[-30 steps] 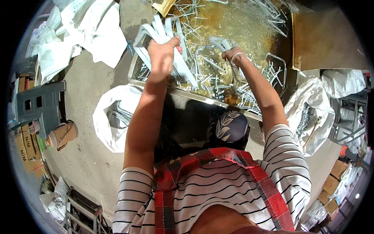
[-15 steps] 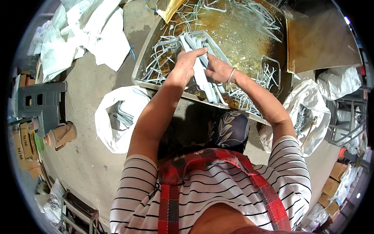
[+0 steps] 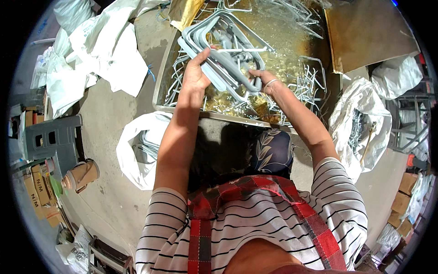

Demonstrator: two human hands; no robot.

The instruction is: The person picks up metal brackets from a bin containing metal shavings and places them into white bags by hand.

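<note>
Both hands hold a bundle of nested grey, bent metal frames with rounded corners, tilted over a shallow metal tray. My left hand grips the bundle's left side, thumb on top. Around the lower right corner are the fingers of my right hand, partly hidden by the metal; its wrist wears a bangle. Beneath the bundle, the tray contains yellowish-brown liquid or wet residue; I cannot tell which. Several loose bent rods lie in the tray on the right, with others along its left side and far edge.
An open white sack with bent rods stands left of my legs. Another sack with metal pieces stands right. A brown board rises at the tray's right. Farther left are a grey stool, a tan jug and white sacks.
The bundle has been raised and turned so its frame shapes show. My left hand has moved left to its side; my right hand has moved to its lower right corner. The view has shifted slightly.
</note>
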